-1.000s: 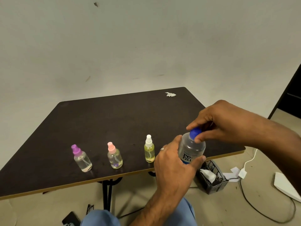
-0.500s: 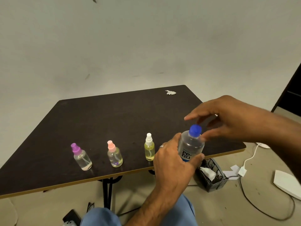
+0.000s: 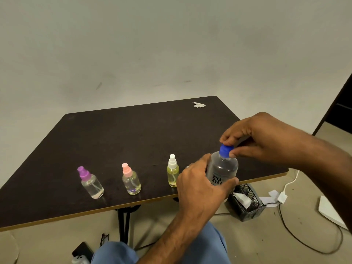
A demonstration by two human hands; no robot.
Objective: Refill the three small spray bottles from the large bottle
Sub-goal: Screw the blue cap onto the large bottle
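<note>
Three small spray bottles stand in a row near the front edge of the dark table (image 3: 133,134): one with a purple cap (image 3: 91,182), one with a pink cap (image 3: 131,180), one with a white cap and yellowish liquid (image 3: 173,170). Right of them, my left hand (image 3: 200,185) grips the body of the large clear bottle (image 3: 222,168), upright over the table's front edge. My right hand (image 3: 253,138) pinches its blue cap (image 3: 226,149) between thumb and fingertips.
A scrap of white paper (image 3: 198,105) lies at the table's far right corner. On the floor to the right sit a small dark basket with tissue (image 3: 245,202), a white cable and plug (image 3: 282,197) and a white board (image 3: 331,212). My blue-clad knee (image 3: 207,248) shows below.
Half a second ago my right hand's fingers were spread off the blue cap; now they pinch it again. The left hand and large bottle have stayed put.
</note>
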